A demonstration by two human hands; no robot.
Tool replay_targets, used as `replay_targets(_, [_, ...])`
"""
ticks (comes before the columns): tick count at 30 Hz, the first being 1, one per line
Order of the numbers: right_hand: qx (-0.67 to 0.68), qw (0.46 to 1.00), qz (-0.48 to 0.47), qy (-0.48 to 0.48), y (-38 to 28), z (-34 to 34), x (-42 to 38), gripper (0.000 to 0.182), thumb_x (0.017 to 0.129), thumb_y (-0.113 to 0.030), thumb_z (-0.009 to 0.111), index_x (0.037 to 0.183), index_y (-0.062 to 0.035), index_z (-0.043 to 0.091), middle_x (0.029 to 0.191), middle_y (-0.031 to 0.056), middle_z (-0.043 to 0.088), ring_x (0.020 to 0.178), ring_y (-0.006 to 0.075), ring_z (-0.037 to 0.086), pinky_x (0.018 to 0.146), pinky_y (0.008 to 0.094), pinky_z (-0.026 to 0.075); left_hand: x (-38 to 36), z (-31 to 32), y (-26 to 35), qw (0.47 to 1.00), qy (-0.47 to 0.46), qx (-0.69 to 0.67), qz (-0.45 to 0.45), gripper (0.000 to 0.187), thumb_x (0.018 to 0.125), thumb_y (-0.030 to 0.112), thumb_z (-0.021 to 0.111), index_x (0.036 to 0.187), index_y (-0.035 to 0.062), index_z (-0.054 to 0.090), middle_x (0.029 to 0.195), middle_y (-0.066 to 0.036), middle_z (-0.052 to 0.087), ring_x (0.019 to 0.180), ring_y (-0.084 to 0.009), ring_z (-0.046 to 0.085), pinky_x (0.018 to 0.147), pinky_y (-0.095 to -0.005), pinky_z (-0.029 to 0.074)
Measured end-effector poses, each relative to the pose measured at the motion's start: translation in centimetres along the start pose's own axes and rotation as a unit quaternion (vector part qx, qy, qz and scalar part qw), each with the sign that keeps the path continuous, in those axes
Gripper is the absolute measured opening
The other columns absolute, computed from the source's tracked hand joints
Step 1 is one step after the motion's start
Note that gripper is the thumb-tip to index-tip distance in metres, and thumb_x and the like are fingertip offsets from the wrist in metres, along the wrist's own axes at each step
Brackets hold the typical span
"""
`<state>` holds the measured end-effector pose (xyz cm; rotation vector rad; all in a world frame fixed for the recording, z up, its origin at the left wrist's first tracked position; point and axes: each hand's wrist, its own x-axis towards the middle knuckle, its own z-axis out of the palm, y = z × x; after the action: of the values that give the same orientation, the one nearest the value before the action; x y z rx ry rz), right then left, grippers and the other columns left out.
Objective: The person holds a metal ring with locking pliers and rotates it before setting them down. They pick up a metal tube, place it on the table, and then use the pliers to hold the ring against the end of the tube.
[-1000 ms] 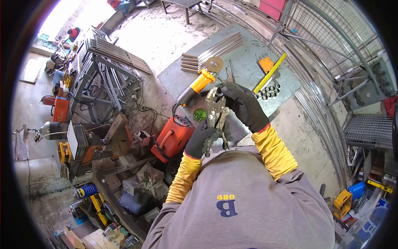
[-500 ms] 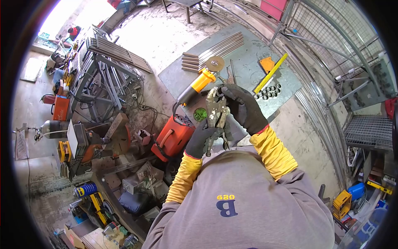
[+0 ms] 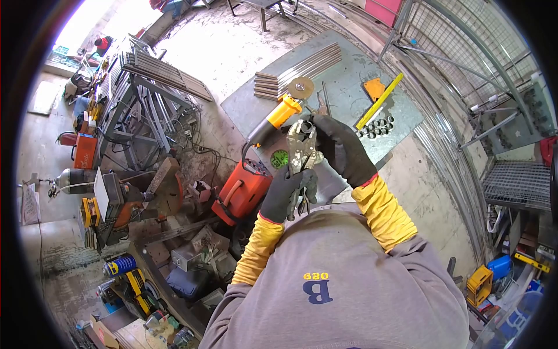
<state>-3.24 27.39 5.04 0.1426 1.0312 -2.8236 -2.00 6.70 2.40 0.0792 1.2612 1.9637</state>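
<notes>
**A grey metal table [image 3: 356, 64], with the work held over its near part**

At the far left of the table, slim brownish-grey metal bars [image 3: 308, 65] lie flat and parallel, probably to keep them in order. An orange-red box-shaped machine [image 3: 247, 195] stands at the near left, perhaps for easy reach. A long yellow-and-grey grinder [image 3: 285, 111] lies on the left side, its round brown disc turned away from the body, which seems the safer way.

The black-gloved right hand [image 3: 344, 144] is just beside the pliers' head; its fingers are bent and near each other, but I cannot tell whether their tips pinch anything. The black-gloved left hand [image 3: 281, 193] has its fingers curled around the handles of the worn silver locking pliers [image 3: 301, 146], head pointing far, which presumably gives a firm hold.

At the right, short round metal rings [image 3: 376, 127] stand grouped. A similar small metal ring [image 3: 306, 126] sits at the pliers' mouth.
</notes>
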Motion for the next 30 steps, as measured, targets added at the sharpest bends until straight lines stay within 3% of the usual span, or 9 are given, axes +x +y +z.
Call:
replay_targets(4, [-0.073,0.994,-0.076,-0.026,0.8,-0.6,0.5,0.051,0.12,-0.034,0.035,0.146,0.004,0.057,0.138,0.0138,0.068,0.125,0.0181,0.066,0.113,0.0345,0.05,-0.6,0.9,0.7,0.998,-0.008,-0.068,0.002,0.025,0.104,0.027,0.066,0.098,0.0029,0.063,0.079,-0.004,0.059,0.066,-0.0163,0.06,0.062,-0.0339,0.052])
replay_targets(7, [0.101,0.993,0.003,-0.063,1.3,-1.4,1.1,0.054,0.12,-0.037,0.033,0.149,0.0039,0.054,0.142,0.0142,0.067,0.127,0.0182,0.065,0.115,0.0344,0.048,-0.6,1.0,0.9,0.998,-0.008,-0.067,0.008,0.027,0.104,0.028,0.065,0.095,0.003,0.062,0.077,-0.004,0.057,0.064,-0.0171,0.059,0.062,-0.0354,0.053])
replay_targets(9, [0.002,0.996,-0.056,-0.076,1.6,-1.6,1.2,0.053,0.12,-0.036,0.036,0.146,0.0039,0.057,0.139,0.0135,0.068,0.126,0.0182,0.065,0.115,0.0341,0.048,-0.7,1.0,0.9,0.999,-0.012,-0.047,0.017,0.026,0.104,0.026,0.063,0.093,0.0025,0.062,0.077,-0.005,0.057,0.065,-0.0174,0.059,0.062,-0.0354,0.053])
replay_targets(12, [-0.039,0.997,-0.023,-0.063,1.3,-1.6,0.8,0.046,0.117,-0.034,0.047,0.14,0.0022,0.063,0.125,0.0075,0.072,0.113,0.0143,0.067,0.104,0.0294,0.053,-0.6,0.9,0.8,0.999,0.001,-0.048,0.006,0.027,0.104,0.025,0.062,0.091,0.0021,0.062,0.077,-0.005,0.057,0.065,-0.0177,0.06,0.063,-0.0355,0.054])
replay_targets(16, [-0.066,0.998,0.004,0.022,1.1,-0.7,0.2,0.039,0.113,-0.027,0.057,0.136,0.0028,0.066,0.122,0.007,0.073,0.113,0.0123,0.067,0.103,0.0289,0.053,-0.2,0.0,0.3,0.999,-0.008,-0.032,0.007,0.026,0.104,0.026,0.064,0.095,0.0009,0.065,0.079,-0.006,0.061,0.066,-0.0181,0.062,0.063,-0.0354,0.055])
replay_targets(18, [-0.164,0.98,-0.114,0.019,1.4,-0.4,-0.1,0.034,0.11,-0.021,0.063,0.132,0.0036,0.068,0.119,0.0068,0.074,0.11,0.0108,0.07,0.099,0.0282,0.055,0.0,-0.2,0.2,0.997,0.032,0.065,-0.003,0.025,0.103,0.025,0.066,0.1,0.0002,0.069,0.085,-0.008,0.067,0.07,-0.018,0.065,0.065,-0.0348,0.055])
replay_targets(22, [-0.186,0.976,-0.106,0.025,0.8,-0.4,-0.2,0.032,0.109,-0.019,0.063,0.131,0.0036,0.07,0.116,0.0065,0.075,0.103,0.0109,0.072,0.093,0.0285,0.057,1.2,-1.3,-0.8,0.996,-0.014,0.086,-0.016,0.028,0.101,0.027,0.07,0.105,-0.0009,0.071,0.088,-0.008,0.07,0.073,-0.016,0.066,0.066,-0.0329,0.055])
replay_targets(24, [-0.201,0.972,-0.104,0.063,0.7,-0.9,0.1,0.03,0.111,-0.019,0.062,0.13,0.0027,0.07,0.114,0.0055,0.073,0.101,0.0101,0.069,0.09,0.0251,0.055,1.5,-1.6,-1.2,0.945,0.031,0.327,0.015,0.031,0.098,0.028,0.074,0.107,-0.0013,0.07,0.086,-0.006,0.07,0.073,-0.0137,0.065,0.067,-0.0314,0.054])
replay_targets(30, [-0.194,0.972,-0.077,0.103,-0.4,-0.9,-0.3,0.032,0.109,-0.02,0.064,0.132,0.0015,0.07,0.111,0.0026,0.073,0.095,0.0083,0.066,0.086,0.0242,0.053,1.4,-1.5,-2.1,0.923,0.012,0.383,-0.035,0.033,0.095,0.025,0.075,0.115,-0.0014,0.071,0.085,-0.005,0.07,0.072,-0.0118,0.063,0.065,-0.033,0.053])
